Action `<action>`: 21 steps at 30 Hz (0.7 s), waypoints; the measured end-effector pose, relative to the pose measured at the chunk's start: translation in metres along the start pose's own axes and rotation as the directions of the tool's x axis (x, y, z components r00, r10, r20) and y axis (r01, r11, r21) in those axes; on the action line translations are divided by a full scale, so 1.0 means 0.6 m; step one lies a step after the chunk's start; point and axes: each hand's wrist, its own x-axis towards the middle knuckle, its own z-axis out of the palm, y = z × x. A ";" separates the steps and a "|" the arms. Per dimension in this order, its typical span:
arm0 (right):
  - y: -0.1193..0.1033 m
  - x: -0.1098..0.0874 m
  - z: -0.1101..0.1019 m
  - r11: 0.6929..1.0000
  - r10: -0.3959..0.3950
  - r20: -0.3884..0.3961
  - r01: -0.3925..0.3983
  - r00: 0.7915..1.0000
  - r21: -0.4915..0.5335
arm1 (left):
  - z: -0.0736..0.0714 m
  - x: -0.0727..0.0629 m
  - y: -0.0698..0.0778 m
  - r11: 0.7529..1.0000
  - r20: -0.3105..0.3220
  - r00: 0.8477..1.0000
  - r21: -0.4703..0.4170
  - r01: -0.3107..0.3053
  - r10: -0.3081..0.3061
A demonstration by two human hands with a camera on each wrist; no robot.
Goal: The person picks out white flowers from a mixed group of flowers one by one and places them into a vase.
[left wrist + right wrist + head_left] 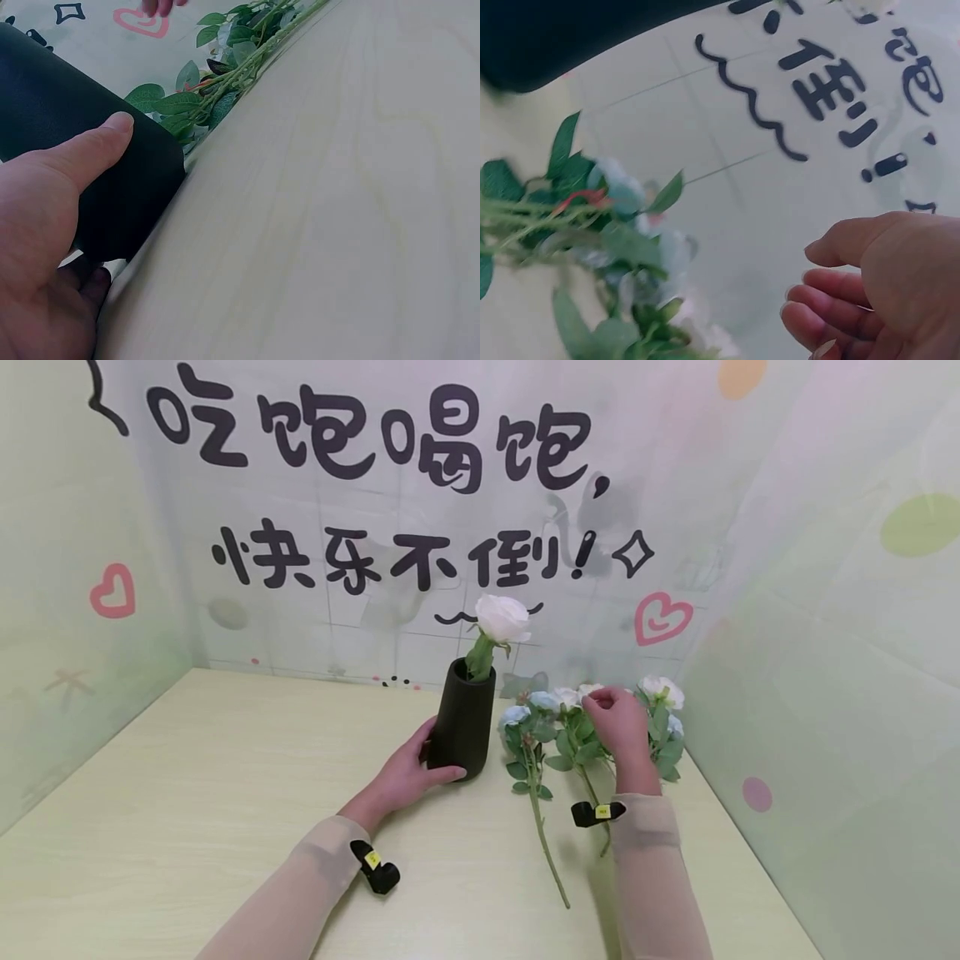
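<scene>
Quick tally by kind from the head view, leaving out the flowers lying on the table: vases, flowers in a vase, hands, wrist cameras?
Black vase: 1
White flower in the vase: 1
Hands: 2
Wrist cameras: 2
Total: 6

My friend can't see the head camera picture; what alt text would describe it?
A person's left hand grips the lower part of a black vase holding a white rose. The right hand, holding nothing, hovers by white and blue flowers lying on a pale wood-grain table, before a backdrop with black Chinese lettering.
</scene>
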 end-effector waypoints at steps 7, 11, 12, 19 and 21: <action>0.047 0.014 0.033 0.979 0.060 0.095 -0.039 0.994 -0.202 | 0.000 0.000 0.002 1.000 -0.002 1.000 0.000 0.002 -0.002; 0.084 0.038 0.051 0.965 0.086 0.158 -0.043 0.984 -0.258 | -0.001 0.000 0.003 1.000 -0.003 1.000 0.002 -0.004 0.004; 0.091 0.043 0.056 0.963 0.092 0.173 -0.043 0.981 -0.267 | -0.001 0.000 0.003 1.000 -0.004 1.000 0.002 -0.004 0.004; 0.139 0.065 0.091 0.953 0.077 0.184 -0.018 0.980 -0.302 | -0.001 -0.001 0.005 1.000 -0.002 1.000 -0.002 0.008 -0.008; 0.140 0.065 0.097 0.951 0.095 0.175 -0.038 0.980 -0.307 | -0.001 -0.001 0.004 1.000 -0.001 1.000 -0.002 0.009 -0.009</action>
